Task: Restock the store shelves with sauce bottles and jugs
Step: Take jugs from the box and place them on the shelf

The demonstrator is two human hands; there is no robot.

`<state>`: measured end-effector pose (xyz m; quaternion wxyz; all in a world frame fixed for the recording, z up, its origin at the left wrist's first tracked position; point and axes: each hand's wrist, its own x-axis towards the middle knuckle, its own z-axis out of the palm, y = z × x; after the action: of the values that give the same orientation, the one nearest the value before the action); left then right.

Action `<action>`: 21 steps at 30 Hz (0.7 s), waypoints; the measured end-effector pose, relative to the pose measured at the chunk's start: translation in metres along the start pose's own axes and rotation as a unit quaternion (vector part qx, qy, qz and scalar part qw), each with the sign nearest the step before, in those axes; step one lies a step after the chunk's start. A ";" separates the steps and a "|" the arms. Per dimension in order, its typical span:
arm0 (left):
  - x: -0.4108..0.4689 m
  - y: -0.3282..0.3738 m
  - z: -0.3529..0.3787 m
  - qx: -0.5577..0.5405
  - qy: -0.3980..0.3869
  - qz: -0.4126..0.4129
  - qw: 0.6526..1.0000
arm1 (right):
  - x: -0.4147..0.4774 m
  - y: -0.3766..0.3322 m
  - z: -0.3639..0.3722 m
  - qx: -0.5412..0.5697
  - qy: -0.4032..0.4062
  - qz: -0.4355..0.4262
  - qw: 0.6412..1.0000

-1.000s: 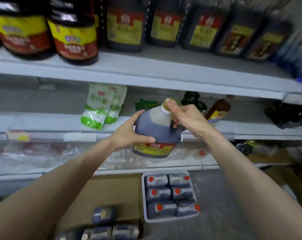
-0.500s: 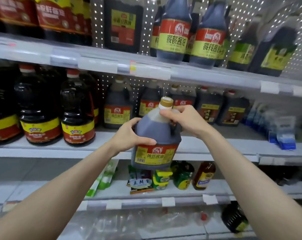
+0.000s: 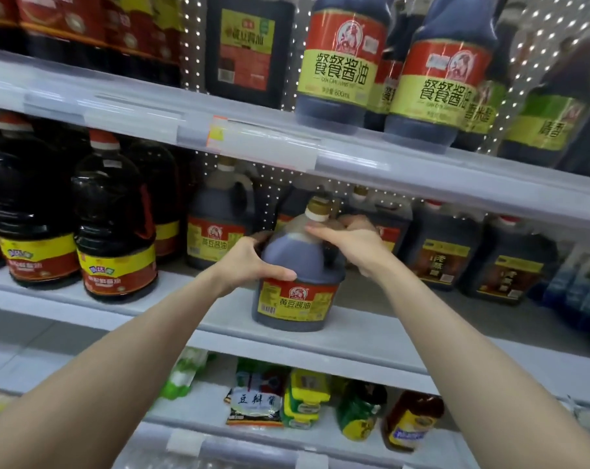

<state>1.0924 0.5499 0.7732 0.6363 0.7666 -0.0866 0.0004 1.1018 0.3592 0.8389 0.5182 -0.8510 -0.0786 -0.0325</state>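
Observation:
A dark soy sauce jug (image 3: 297, 286) with a red and yellow label and a gold cap stands at the front edge of the middle shelf (image 3: 381, 336). My left hand (image 3: 253, 262) grips its left shoulder, thumb across the front. My right hand (image 3: 351, 245) is curled round the handle near the neck on the right. Behind it stand matching jugs (image 3: 215, 228) of the same brand.
Round dark bottles (image 3: 114, 228) fill the middle shelf's left, square dark jugs (image 3: 442, 252) its right. The upper shelf (image 3: 263, 143) carries tall sauce bottles (image 3: 341, 62) just above the jug's cap. The lower shelf holds packets (image 3: 256, 401) and small bottles (image 3: 408, 421).
Both hands have lifted the jug from low near the floor boxes up and forward, and its base now sits on the middle shelf's front edge.

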 end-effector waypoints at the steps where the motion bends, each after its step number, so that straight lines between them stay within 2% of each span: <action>1: 0.005 -0.002 0.002 0.005 0.006 0.002 1.000 | 0.006 0.003 0.000 -0.001 -0.003 0.001 1.000; 6: 0.018 -0.007 0.005 -0.010 0.012 -0.021 1.000 | 0.027 0.011 0.000 0.003 -0.010 -0.008 1.000; 11: 0.017 -0.021 0.009 -0.055 0.019 -0.007 0.998 | 0.032 0.022 0.008 -0.014 0.014 -0.030 0.999; 16: 0.014 -0.034 0.018 -0.110 0.031 -0.001 0.993 | 0.018 0.043 0.017 0.064 0.054 -0.052 0.995; 21: 0.005 -0.044 0.036 -0.112 0.090 -0.013 0.990 | 0.001 0.074 0.033 0.088 0.072 -0.029 0.993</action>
<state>1.0991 0.5218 0.7238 0.7233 0.6884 -0.0189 0.0517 1.1139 0.3547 0.7588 0.5943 -0.7948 -0.0684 -0.1023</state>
